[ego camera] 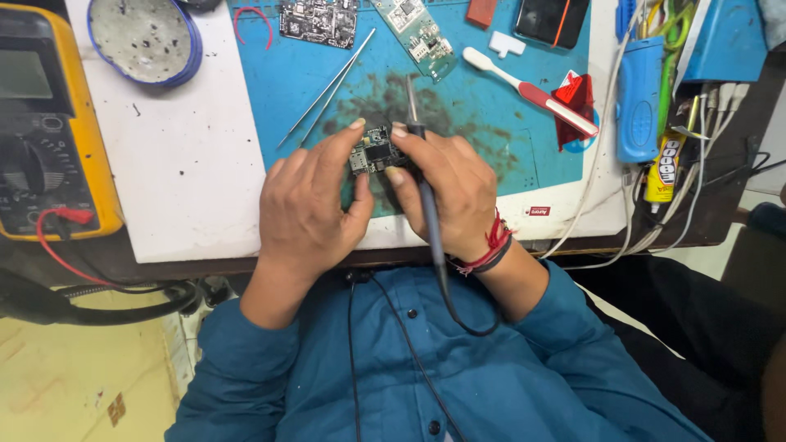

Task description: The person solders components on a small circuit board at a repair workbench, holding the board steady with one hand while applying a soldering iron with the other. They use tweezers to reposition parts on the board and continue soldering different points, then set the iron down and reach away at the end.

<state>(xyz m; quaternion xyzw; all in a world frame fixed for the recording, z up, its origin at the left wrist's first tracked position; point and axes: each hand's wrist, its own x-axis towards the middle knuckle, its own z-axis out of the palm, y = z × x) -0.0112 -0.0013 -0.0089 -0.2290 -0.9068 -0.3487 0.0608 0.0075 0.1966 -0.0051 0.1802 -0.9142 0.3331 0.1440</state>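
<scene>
My left hand (pixel 309 203) pinches a small dark circuit board (pixel 374 151) between thumb and fingers, holding it over the blue work mat (pixel 483 106). My right hand (pixel 453 190) grips a soldering iron (pixel 424 192) by its dark handle; the metal tip points away from me, just past the board's right edge. The iron's cable runs down over my blue shirt. A red thread and a dark band circle my right wrist.
Tweezers (pixel 327 88) lie on the mat beyond the hands. Two more circuit boards (pixel 319 20) sit at the far edge. A yellow multimeter (pixel 45 123) stands at left, a round tin (pixel 146 37) behind it. A toothbrush (pixel 528 88), a glue tube (pixel 665 168) and cables crowd the right.
</scene>
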